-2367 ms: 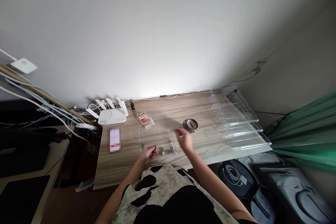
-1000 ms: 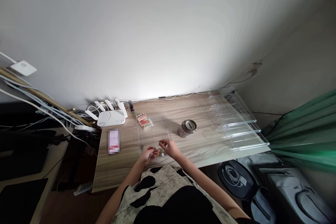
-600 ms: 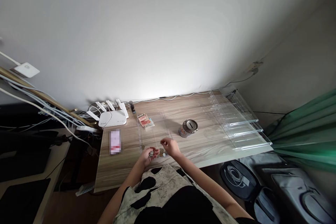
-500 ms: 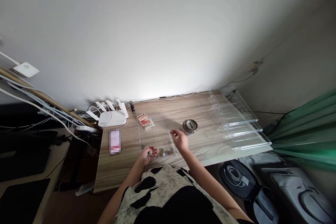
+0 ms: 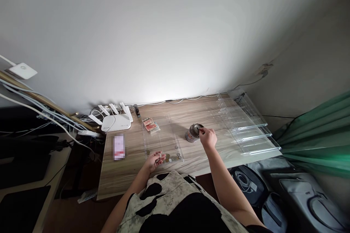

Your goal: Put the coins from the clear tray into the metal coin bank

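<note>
My right hand [image 5: 209, 138] is at the lid of a round metal coin bank [image 5: 190, 136], its fingertips pinched over the slot. A coin appears to be between them, mostly hidden by the fingers. My left hand [image 5: 154, 161] is palm up with curled fingers, cupping a few coins [image 5: 158, 159] above the near edge of a clear plastic tray [image 5: 153, 143]. Loose coins [image 5: 172, 159] lie along that near edge and up the right side of the tray. Folded banknotes [image 5: 150, 124] rest at its far left.
A white router [image 5: 117, 122] with raised antennas stands at the back left, beside a small dark bottle [image 5: 136, 111]. In front of it lies a blurred pink-white item [image 5: 119, 147]. Clear plastic trays [image 5: 246, 127] overlap on the right. Bags [image 5: 308, 196] sit below the desk.
My right hand has moved right, from above the tray's right edge to the coin bank's slot. My left hand stays near the same place, its fingers slightly shifted around the coins.
</note>
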Action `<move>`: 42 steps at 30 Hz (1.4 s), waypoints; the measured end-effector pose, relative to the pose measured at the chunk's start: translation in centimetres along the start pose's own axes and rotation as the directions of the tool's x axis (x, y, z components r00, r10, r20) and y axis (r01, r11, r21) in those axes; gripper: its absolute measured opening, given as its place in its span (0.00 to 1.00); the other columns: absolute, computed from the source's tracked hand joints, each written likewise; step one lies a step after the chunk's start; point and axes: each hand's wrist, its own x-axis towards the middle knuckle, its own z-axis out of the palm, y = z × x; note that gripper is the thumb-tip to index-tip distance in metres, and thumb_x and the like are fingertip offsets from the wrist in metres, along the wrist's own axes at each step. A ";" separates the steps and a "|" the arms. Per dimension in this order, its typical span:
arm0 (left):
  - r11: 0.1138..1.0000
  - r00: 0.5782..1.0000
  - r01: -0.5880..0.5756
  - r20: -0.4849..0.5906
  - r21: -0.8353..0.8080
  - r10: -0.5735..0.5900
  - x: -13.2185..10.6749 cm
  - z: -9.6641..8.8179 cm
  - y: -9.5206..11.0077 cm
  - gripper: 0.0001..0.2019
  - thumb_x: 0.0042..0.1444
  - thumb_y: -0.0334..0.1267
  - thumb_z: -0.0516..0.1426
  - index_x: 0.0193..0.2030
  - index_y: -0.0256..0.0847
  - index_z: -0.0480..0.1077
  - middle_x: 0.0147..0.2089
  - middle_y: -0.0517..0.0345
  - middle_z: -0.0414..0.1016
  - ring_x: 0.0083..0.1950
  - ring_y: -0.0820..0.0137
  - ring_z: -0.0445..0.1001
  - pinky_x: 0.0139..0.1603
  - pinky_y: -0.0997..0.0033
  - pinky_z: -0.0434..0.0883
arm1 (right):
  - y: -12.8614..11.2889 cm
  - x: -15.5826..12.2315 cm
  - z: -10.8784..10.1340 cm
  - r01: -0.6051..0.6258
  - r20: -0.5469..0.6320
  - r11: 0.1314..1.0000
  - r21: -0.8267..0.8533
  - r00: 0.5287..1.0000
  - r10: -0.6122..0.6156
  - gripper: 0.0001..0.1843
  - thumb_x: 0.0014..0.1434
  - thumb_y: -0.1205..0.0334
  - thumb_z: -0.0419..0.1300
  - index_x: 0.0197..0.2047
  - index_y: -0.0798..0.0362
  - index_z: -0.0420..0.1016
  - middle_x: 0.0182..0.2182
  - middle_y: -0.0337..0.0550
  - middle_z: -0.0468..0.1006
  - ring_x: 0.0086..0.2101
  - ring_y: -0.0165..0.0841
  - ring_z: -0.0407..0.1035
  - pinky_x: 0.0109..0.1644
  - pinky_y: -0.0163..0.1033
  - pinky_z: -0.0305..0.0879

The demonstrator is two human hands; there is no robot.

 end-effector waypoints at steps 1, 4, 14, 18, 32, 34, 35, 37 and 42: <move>1.000 1.000 -0.001 -0.011 0.008 0.002 0.0 0.0 0.0 0.04 0.55 0.27 0.57 0.37 0.37 0.68 0.39 0.49 0.79 0.35 0.71 0.78 0.31 0.77 0.70 | 0.0 0.0 0.1 0.009 -0.003 1.000 -0.008 1.000 -0.009 0.10 0.52 0.65 0.55 0.33 0.52 0.79 0.31 0.47 0.78 0.40 0.38 0.66 0.33 0.36 0.57; 0.999 0.999 0.010 -0.051 0.031 -0.008 -0.1 0.0 0.1 0.05 0.54 0.28 0.59 0.30 0.37 0.66 0.37 0.50 0.79 0.33 0.73 0.77 0.28 0.80 0.68 | -0.2 0.1 -0.1 0.042 -0.027 0.999 -0.017 0.999 -0.042 0.12 0.53 0.64 0.54 0.35 0.52 0.80 0.34 0.47 0.79 0.41 0.39 0.66 0.35 0.36 0.59; 0.991 0.997 -0.057 0.054 0.124 0.050 0.7 0.1 -0.5 0.15 0.48 0.42 0.65 0.25 0.38 0.63 0.14 0.73 0.54 0.13 0.85 0.49 0.15 0.80 0.43 | -8.3 -10.0 3.7 0.287 0.431 0.866 0.409 0.776 -0.461 0.10 0.56 0.59 0.57 0.37 0.47 0.80 0.31 0.40 0.80 0.29 0.32 0.71 0.33 0.35 0.65; 0.988 0.994 -0.057 0.100 0.144 0.043 1.0 -0.1 -0.9 0.15 0.49 0.45 0.64 0.27 0.38 0.64 0.12 0.75 0.48 0.12 0.85 0.43 0.15 0.77 0.37 | -10.2 -13.1 5.1 0.226 0.572 0.848 0.480 0.652 -0.498 0.10 0.56 0.60 0.58 0.35 0.46 0.82 0.26 0.38 0.80 0.26 0.33 0.71 0.29 0.35 0.63; 1.000 0.986 -0.010 0.164 0.028 0.006 0.3 0.6 -0.4 0.09 0.54 0.39 0.59 0.37 0.34 0.71 0.20 0.65 0.63 0.17 0.81 0.58 0.18 0.80 0.54 | -7.6 -8.7 3.2 0.150 0.321 0.865 0.478 0.887 -0.332 0.12 0.54 0.61 0.55 0.35 0.53 0.79 0.29 0.44 0.79 0.29 0.33 0.70 0.35 0.36 0.65; 1.000 0.994 0.000 0.109 0.005 -0.001 0.2 0.5 -0.2 0.07 0.54 0.34 0.57 0.38 0.33 0.71 0.25 0.59 0.70 0.20 0.80 0.63 0.22 0.80 0.61 | -6.0 -5.8 1.8 0.137 0.142 0.886 0.443 0.965 -0.220 0.13 0.55 0.59 0.54 0.34 0.54 0.78 0.30 0.46 0.79 0.29 0.34 0.69 0.36 0.37 0.65; 1.000 0.996 0.014 0.088 -0.003 -0.014 0.2 0.5 -0.1 0.07 0.55 0.32 0.56 0.39 0.32 0.71 0.28 0.55 0.73 0.21 0.80 0.66 0.24 0.79 0.64 | -5.1 -4.3 1.0 0.130 0.066 0.905 0.406 0.983 -0.171 0.13 0.56 0.59 0.53 0.34 0.54 0.78 0.32 0.47 0.79 0.30 0.34 0.69 0.38 0.37 0.65; 0.999 0.996 0.050 0.069 -0.016 -0.049 0.1 0.3 0.0 0.09 0.55 0.28 0.52 0.40 0.32 0.71 0.34 0.49 0.77 0.22 0.78 0.69 0.27 0.78 0.68 | -3.3 -1.6 -0.1 0.087 -0.030 0.951 0.298 0.996 -0.082 0.13 0.56 0.61 0.53 0.35 0.55 0.77 0.33 0.49 0.78 0.32 0.34 0.69 0.40 0.38 0.63; 0.994 0.996 0.057 0.072 -0.091 -0.051 0.0 0.1 0.5 0.11 0.54 0.23 0.50 0.40 0.31 0.71 0.41 0.44 0.78 0.32 0.72 0.76 0.36 0.73 0.72 | -0.8 1.0 -0.6 -0.033 0.062 0.999 0.037 0.998 0.031 0.10 0.53 0.66 0.55 0.34 0.55 0.78 0.31 0.48 0.77 0.31 0.34 0.65 0.34 0.37 0.56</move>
